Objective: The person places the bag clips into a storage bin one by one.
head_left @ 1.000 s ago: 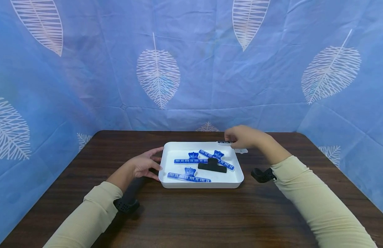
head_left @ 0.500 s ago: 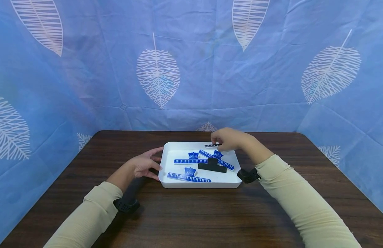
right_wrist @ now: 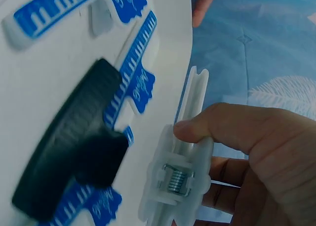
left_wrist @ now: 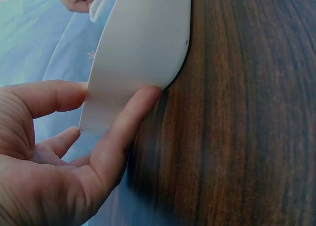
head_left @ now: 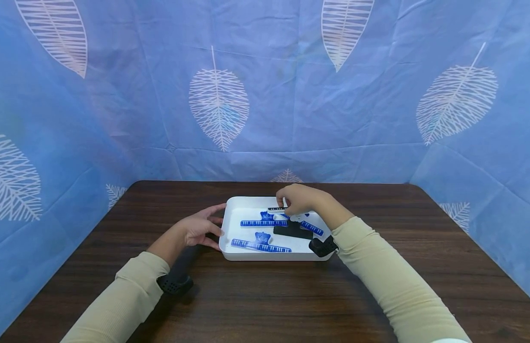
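Note:
My right hand (head_left: 302, 198) pinches a white spring clip (right_wrist: 180, 164) with a black-and-white piano-key strip, above the white tray (head_left: 227, 228). In the right wrist view its coil spring shows, with my thumb pressed on the clip. My left hand (head_left: 200, 227) touches the tray's left end with spread fingers, as the left wrist view also shows. Inside the tray lie a black clip (head_left: 293, 232) and several blue piano-key clips, one at the front (head_left: 261, 246), one behind it (head_left: 263, 223), and one at the right, partly hidden by my right hand and the white clip.
The tray stands on a dark wooden table (head_left: 265, 300). A blue cloth (head_left: 265, 114) with white leaf prints hangs behind and on both sides. A black wrist strap (head_left: 175, 284) sits on the left wrist, another (head_left: 323, 247) on the right, overlapping the tray's front right corner.
My right hand has carried the white clip left and nearer, from the tray's back right edge to over its middle. The left hand and the tray have stayed in place.

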Motion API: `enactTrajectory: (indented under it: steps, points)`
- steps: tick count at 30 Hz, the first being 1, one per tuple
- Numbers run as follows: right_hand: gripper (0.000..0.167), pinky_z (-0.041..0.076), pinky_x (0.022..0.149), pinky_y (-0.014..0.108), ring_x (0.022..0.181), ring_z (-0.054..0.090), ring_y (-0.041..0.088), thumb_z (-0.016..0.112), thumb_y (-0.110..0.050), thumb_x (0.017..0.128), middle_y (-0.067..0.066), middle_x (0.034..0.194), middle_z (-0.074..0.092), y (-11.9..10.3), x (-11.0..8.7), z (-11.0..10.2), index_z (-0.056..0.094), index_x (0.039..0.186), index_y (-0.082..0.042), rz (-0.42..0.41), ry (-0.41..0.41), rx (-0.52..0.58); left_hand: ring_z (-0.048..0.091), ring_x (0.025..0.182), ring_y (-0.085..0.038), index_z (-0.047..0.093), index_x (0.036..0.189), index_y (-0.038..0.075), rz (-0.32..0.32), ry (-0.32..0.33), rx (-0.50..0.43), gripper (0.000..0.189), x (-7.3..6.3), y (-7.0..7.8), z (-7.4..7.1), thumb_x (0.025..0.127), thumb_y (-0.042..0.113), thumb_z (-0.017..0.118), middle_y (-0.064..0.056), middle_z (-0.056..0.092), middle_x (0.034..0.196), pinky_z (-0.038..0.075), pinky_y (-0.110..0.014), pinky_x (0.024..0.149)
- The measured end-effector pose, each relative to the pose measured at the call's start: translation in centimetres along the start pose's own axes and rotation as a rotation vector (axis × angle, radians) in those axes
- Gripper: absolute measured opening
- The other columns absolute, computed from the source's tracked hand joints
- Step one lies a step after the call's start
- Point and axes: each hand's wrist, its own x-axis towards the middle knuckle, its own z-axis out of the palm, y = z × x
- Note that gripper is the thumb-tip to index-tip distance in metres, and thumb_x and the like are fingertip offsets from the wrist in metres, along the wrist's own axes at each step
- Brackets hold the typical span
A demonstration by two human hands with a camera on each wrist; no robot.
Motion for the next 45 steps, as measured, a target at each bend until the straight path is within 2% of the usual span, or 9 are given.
enactTrajectory:
  steps: [6, 13, 22, 32, 38, 45]
  points:
    - [0.008, 0.045, 0.062, 0.031, 0.073, 0.051, 0.018, 0.068, -0.009, 0.087, 0.001, 0.083, 0.057, -1.1, 1.0, 0.8, 0.063, 0.092, -0.013, 0.003, -0.033, -0.008, 0.057, 0.108, -0.041, 0.016, 0.157, 0.020, -0.001, 0.001, -0.003, 0.094, 0.1, 0.1, 0.1, 0.083, -0.017, 0.059, -0.026, 0.030, 0.148, 0.056, -0.056, 0.076]
    - [0.009, 0.048, 0.071, 0.033, 0.080, 0.053, 0.018, 0.072, -0.012, 0.086, -0.001, 0.090, 0.061, -2.1, 1.8, 1.9, 0.063, 0.088, -0.015, 0.058, -0.025, -0.056, 0.058, 0.108, -0.041, 0.017, 0.157, 0.019, 0.003, 0.001, 0.005, 0.093, 0.0, 0.2, 0.3, 0.082, -0.017, 0.059, -0.027, 0.030, 0.148, 0.057, -0.055, 0.075]
    - [0.011, 0.047, 0.068, 0.032, 0.078, 0.053, 0.018, 0.072, -0.011, 0.086, -0.003, 0.085, 0.059, -2.6, 2.4, 2.6, 0.062, 0.085, -0.015, 0.089, -0.059, -0.096, 0.056, 0.110, -0.042, 0.017, 0.157, 0.019, -0.002, 0.015, 0.012, 0.092, 0.0, 0.2, 0.3, 0.083, -0.016, 0.059, -0.026, 0.030, 0.148, 0.057, -0.055, 0.075]
    - [0.017, 0.048, 0.074, 0.034, 0.081, 0.053, 0.018, 0.074, -0.026, 0.087, -0.001, 0.092, 0.060, -3.3, 2.1, 3.2, 0.064, 0.093, -0.014, 0.108, -0.107, -0.107, 0.057, 0.110, -0.043, 0.021, 0.156, 0.022, -0.014, 0.038, 0.000, 0.090, 0.1, -0.1, 0.3, 0.084, -0.015, 0.060, -0.024, 0.032, 0.147, 0.057, -0.055, 0.075]
    - [0.017, 0.049, 0.081, 0.034, 0.085, 0.053, 0.016, 0.076, -0.026, 0.086, -0.001, 0.098, 0.062, -3.4, 1.6, 3.3, 0.066, 0.096, -0.015, 0.075, -0.104, -0.139, 0.057, 0.109, -0.042, 0.020, 0.156, 0.022, -0.006, 0.036, 0.001, 0.090, -0.1, -0.1, 0.3, 0.084, -0.015, 0.060, -0.025, 0.032, 0.147, 0.057, -0.055, 0.075]
    - [0.016, 0.050, 0.084, 0.036, 0.087, 0.055, 0.017, 0.075, -0.021, 0.087, 0.001, 0.100, 0.064, -3.5, 0.9, 2.8, 0.068, 0.098, -0.012, 0.018, -0.094, -0.113, 0.059, 0.106, -0.040, 0.018, 0.157, 0.021, -0.006, 0.029, 0.002, 0.092, -0.1, -0.2, 0.2, 0.084, -0.015, 0.060, -0.025, 0.032, 0.148, 0.057, -0.054, 0.074]
